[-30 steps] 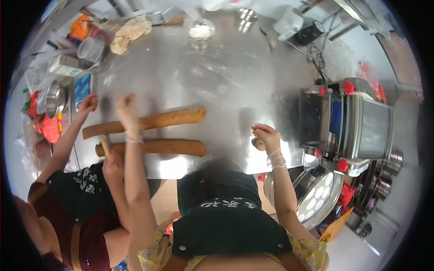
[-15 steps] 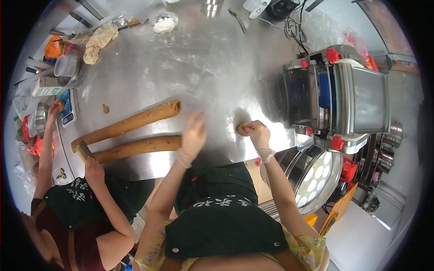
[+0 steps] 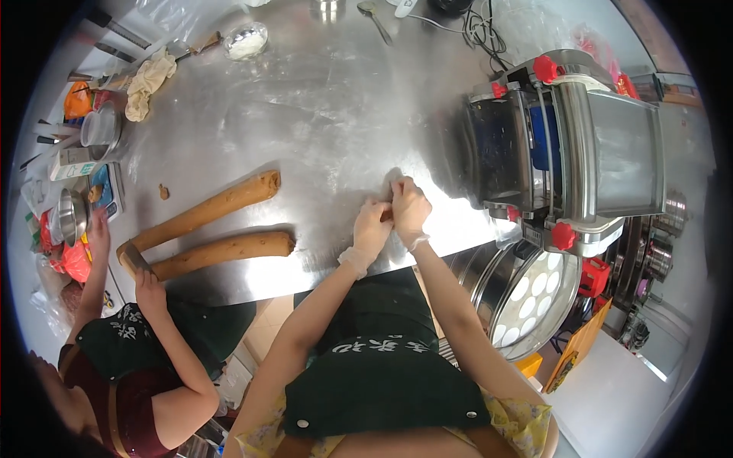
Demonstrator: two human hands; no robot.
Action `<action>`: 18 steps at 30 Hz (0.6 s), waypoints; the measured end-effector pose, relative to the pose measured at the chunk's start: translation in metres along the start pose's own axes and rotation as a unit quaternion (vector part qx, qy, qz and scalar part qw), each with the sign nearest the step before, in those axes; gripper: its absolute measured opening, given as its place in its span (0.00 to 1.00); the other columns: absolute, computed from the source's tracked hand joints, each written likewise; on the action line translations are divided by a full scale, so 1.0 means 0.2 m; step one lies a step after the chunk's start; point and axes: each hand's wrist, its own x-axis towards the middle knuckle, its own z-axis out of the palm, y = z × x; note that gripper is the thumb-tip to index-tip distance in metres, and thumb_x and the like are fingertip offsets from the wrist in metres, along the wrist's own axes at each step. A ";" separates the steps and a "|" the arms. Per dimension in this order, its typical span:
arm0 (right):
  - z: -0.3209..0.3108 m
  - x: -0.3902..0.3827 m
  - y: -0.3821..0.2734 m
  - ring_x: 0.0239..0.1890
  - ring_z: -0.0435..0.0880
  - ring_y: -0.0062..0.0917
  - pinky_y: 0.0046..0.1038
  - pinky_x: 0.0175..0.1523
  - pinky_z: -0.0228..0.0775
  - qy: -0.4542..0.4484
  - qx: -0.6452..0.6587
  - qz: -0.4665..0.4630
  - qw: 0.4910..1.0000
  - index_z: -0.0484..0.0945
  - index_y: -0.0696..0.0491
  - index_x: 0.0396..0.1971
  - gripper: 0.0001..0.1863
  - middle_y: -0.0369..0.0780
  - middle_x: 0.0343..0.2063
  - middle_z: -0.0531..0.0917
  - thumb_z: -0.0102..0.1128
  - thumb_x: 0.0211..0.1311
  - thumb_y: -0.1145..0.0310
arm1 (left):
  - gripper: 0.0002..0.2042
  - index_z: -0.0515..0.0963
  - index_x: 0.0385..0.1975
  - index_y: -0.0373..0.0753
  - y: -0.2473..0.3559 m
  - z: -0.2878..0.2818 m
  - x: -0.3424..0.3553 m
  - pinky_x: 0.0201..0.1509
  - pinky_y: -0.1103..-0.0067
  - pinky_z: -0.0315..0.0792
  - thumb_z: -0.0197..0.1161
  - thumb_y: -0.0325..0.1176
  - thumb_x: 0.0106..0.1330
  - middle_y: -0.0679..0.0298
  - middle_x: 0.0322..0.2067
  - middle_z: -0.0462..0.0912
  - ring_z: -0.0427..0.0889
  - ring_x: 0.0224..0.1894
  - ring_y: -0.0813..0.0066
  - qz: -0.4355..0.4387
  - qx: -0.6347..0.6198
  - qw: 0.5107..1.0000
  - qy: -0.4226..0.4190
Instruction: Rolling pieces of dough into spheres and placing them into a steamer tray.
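Observation:
My left hand point(image 3: 370, 230) and my right hand point(image 3: 411, 206) meet above the steel table near its front edge, both in thin clear gloves. Between their curled fingers is a small lump of brown dough point(image 3: 387, 216), mostly covered by them. Two long rolls of the same brown dough lie to the left, a far roll point(image 3: 210, 206) and a near roll point(image 3: 229, 253). At their left ends a co-worker's hand point(image 3: 150, 291) holds a dough scraper point(image 3: 136, 259). That person's other hand point(image 3: 98, 227) is beside a scale point(image 3: 109, 191) bearing a dough piece point(image 3: 95, 193).
A steel dough-rolling machine point(image 3: 565, 153) with red knobs stands at the right. Below it is a round steamer tray point(image 3: 531, 305) holding several white rounds. A bowl of white powder point(image 3: 247, 42), a cloth point(image 3: 150, 82) and a spoon point(image 3: 376, 21) lie at the back. A dough scrap point(image 3: 163, 191) lies at left.
My left hand has moved right to join my right hand at the dough lump. The co-worker's hand has left the dough piece on the scale. The view has shifted slightly.

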 end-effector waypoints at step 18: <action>0.05 -0.15 0.11 0.24 0.80 0.36 0.38 0.28 0.73 0.137 -0.005 -0.061 0.989 0.76 0.50 0.26 0.10 0.39 0.22 0.79 0.61 0.66 0.62 | 0.08 0.83 0.37 0.37 0.01 0.09 -0.20 0.38 0.75 0.78 0.64 0.21 0.58 0.59 0.33 0.84 0.84 0.33 0.66 -0.038 -0.125 0.986 0.105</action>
